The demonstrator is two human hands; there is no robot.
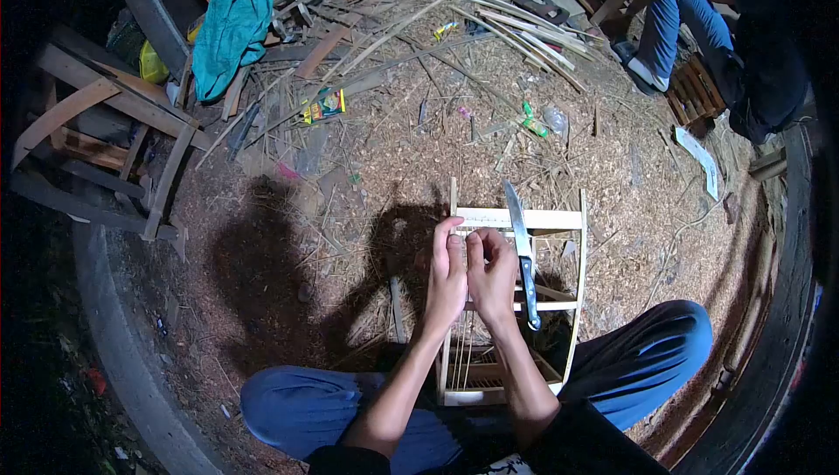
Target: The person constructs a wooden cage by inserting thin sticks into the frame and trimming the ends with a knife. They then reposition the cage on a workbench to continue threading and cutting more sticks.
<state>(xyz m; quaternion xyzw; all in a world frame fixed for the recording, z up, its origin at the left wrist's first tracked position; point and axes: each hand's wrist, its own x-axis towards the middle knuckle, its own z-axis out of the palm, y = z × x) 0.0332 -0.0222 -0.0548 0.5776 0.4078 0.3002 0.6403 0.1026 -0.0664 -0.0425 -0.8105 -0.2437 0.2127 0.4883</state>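
A pale wooden frame (578,256) with side posts and cross rails lies in front of my crossed legs. My left hand (447,278) is at its upper left, thumb and fingers drawn together near the top rail (498,216). Right beside it, my right hand (493,281) has curled fingers in a pinch. What the fingertips hold is hidden or too fine to see. Thin sticks (461,353) run lengthwise inside the frame, below my hands. A knife (526,270) with a black handle rests across the rails, just right of my right hand, blade pointing away.
Wood shavings cover the ground (367,160). Long wood strips (524,34) lie ahead. At left stands a wooden chair-like frame (131,143), near a green sack (234,34). Another person (690,20) sits at upper right beside a slatted wooden piece (696,90).
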